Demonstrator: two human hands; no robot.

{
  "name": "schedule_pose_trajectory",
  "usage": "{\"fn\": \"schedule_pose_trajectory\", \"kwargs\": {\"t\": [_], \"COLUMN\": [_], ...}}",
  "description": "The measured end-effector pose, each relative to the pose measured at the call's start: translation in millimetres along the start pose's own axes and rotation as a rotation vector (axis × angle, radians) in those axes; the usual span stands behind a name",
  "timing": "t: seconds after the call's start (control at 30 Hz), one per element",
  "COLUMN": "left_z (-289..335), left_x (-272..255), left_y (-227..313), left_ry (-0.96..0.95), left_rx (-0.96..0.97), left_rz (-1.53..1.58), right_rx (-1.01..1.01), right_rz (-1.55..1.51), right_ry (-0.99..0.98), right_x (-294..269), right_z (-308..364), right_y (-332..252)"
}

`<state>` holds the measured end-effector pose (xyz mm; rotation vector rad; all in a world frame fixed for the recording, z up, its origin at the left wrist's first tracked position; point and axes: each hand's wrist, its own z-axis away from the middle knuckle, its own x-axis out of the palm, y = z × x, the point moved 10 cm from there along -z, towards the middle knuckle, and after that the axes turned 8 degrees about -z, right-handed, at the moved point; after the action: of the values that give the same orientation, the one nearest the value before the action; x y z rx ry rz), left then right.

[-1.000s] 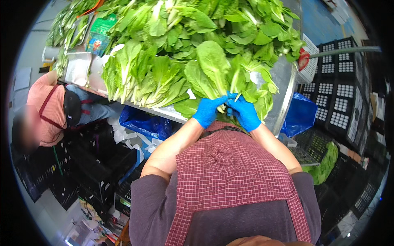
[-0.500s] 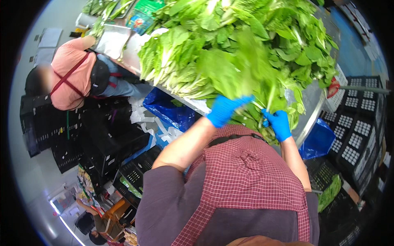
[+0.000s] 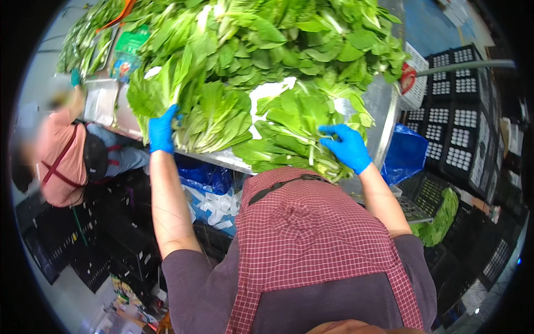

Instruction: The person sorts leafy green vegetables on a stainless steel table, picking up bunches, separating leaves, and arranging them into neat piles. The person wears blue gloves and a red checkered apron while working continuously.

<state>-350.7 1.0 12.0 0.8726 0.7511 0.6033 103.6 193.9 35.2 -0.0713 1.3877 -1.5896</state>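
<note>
My left hand [image 3: 162,132], in a blue glove, is closed around the pale stalk end of a leafy green [image 3: 179,78] at the left of the worktable. Beside it lies a row of leafy greens [image 3: 219,114] with their stems toward me. My right hand [image 3: 347,149], also gloved in blue, is at the front right, fingers apart and empty. Its fingertips are close to the stems of a loose pile of leafy greens [image 3: 289,119]; whether they touch is unclear. A large heap of leafy greens [image 3: 311,36] covers the far part of the table.
The metal worktable [image 3: 384,119] has a bent-looking right edge beside a blue bag [image 3: 406,156]. Stacked black crates [image 3: 445,122] stand at right. A green packet [image 3: 129,47] and a tray [image 3: 100,100] lie at left, where a co-worker in a pink top [image 3: 64,147] stands.
My left hand has carried a leafy green leftward onto the row. The right hand's fingers have opened near the pile. My view has shifted to the right.
</note>
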Motion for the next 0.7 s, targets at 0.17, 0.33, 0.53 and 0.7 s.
{"fn": "schedule_pose_trajectory", "kwargs": {"t": [0.17,0.33,0.53,0.7], "left_z": [-11.8,-13.9,-22.0,2.9], "left_x": [-19.9,-7.9,-9.2,-15.4], "left_y": [17.0,51.9,36.7,51.2], "left_ry": [0.093,0.098,0.346,0.410], "left_rx": [0.162,0.467,0.563,0.568], "left_rz": [-0.429,-0.744,-1.146,-0.991], "right_rx": [0.007,0.388,0.423,0.547], "right_rz": [-0.246,-0.154,0.058,0.141], "right_ry": [0.535,0.312,0.563,0.549], "right_x": [-69.7,-39.3,-32.0,-32.4], "right_z": [-34.4,-85.3,-111.4,-107.5], "right_y": [83.0,131.3,101.0,93.3]}}
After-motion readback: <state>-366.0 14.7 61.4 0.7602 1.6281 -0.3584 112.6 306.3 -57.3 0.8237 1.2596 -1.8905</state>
